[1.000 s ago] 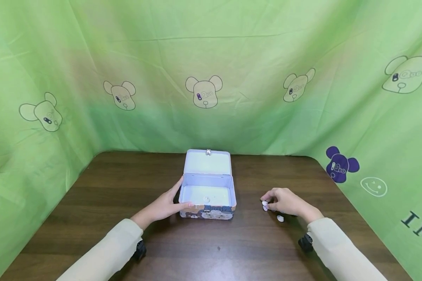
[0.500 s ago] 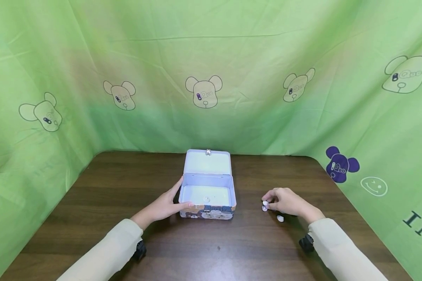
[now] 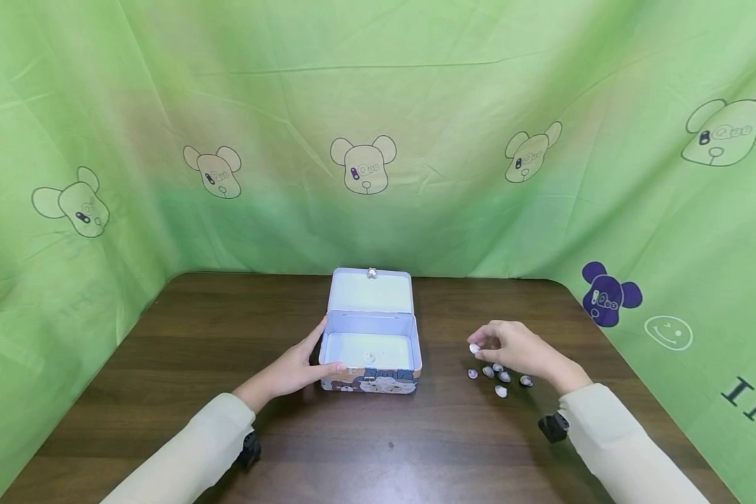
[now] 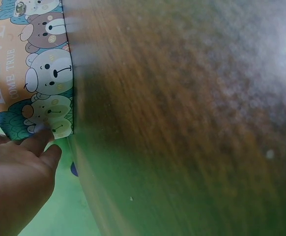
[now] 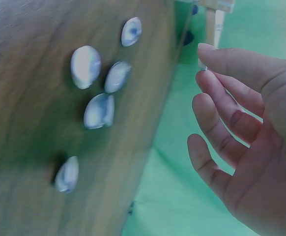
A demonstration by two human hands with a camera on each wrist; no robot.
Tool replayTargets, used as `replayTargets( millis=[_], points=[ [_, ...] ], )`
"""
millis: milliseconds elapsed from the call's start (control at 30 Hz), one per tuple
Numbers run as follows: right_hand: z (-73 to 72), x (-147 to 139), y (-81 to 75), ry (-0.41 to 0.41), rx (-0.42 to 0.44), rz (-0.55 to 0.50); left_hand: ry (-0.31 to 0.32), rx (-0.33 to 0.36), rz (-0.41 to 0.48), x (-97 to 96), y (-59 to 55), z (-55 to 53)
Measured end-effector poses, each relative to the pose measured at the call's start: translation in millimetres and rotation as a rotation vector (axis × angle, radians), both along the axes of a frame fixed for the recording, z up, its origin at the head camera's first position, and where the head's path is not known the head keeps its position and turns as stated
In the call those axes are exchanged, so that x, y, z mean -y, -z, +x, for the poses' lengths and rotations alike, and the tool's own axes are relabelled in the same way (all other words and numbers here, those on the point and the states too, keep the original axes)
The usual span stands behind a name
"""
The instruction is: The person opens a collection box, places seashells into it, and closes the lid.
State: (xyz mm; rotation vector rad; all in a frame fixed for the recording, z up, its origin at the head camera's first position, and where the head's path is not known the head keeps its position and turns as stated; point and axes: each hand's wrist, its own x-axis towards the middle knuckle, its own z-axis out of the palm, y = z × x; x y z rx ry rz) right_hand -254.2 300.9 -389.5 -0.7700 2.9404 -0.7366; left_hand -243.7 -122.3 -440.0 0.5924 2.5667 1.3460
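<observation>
Okay, so the big change is your right hand [image 3: 515, 347]: it's higher than half a second back, up off the table [image 3: 227, 343], with one pale shell [image 3: 474, 348] pinched between thumb and fingertips. Only a sliver of it shows from the right wrist, so I can't tell exactly which fingers meet the thumb. The other fingers look loosely bent and aren't holding anything.

Lifting the hand also uncovers the rest of the shells [image 3: 501, 391]. You can now see six lying loose on the table just below your palm, where barely a couple show earlier. They're close together, a few nearly touching.

Your left hand [image 3: 295, 370] hasn't budged. It's gripping the near left corner of the tin [image 3: 370, 381], thumb over the front edge. The tin sits in the same spot, lid [image 3: 372, 291] tipped back, well apart from the shells. There's a small round spot [image 3: 369, 358] on its floor, can't tell what it is.

My read: this pick looks done, the shell seems secure, and your left hand seems to be steadying the tin fine.
</observation>
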Motion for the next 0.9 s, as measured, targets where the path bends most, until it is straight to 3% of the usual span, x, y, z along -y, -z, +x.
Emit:
replayTargets(
  millis=[433, 900],
  points=[
    [-1.8, 30.0, -15.9, -0.064, -0.096, -0.039, 0.004, -0.002, -0.008, 0.1, -1.1, 1.3],
    [-14.2, 85.9, -19.4, -0.148, -0.101, -0.110, -0.011, 0.012, 0.003, 0.1, -1.9, 1.7]
  ],
)
